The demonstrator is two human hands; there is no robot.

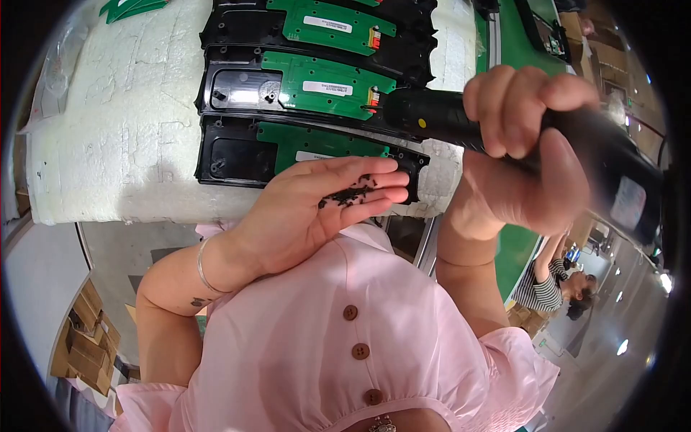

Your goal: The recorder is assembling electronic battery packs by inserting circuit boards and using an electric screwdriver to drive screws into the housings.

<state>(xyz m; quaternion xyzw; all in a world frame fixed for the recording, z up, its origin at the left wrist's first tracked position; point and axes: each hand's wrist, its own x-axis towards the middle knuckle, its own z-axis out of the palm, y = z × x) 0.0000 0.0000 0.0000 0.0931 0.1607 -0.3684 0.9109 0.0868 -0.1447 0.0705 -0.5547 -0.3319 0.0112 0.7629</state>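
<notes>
My left hand (pixel 291 205) lies palm up, slightly cupped, with a pile of small black screws (pixel 348 196) on it. It is in front of the nearest black plastic housing (pixel 234 155) and hides part of the green circuit board (pixel 277 144) in it. My right hand (pixel 525 137) is wrapped round a black electric screwdriver (pixel 435 119), which lies nearly level and points left. Its thin tip is by the red and yellow connector (pixel 373 99) on the second housing's green circuit board (pixel 309 72). Whether the tip touches a screw I cannot tell.
Further housings with green boards (pixel 345 32) line up behind. They rest on a white foam block (pixel 108 158). Loose green boards (pixel 129 9) lie at the far left, near a clear plastic bag (pixel 61 72). Cardboard boxes (pixel 86 335) stand lower left. Another person (pixel 554 284) is at right.
</notes>
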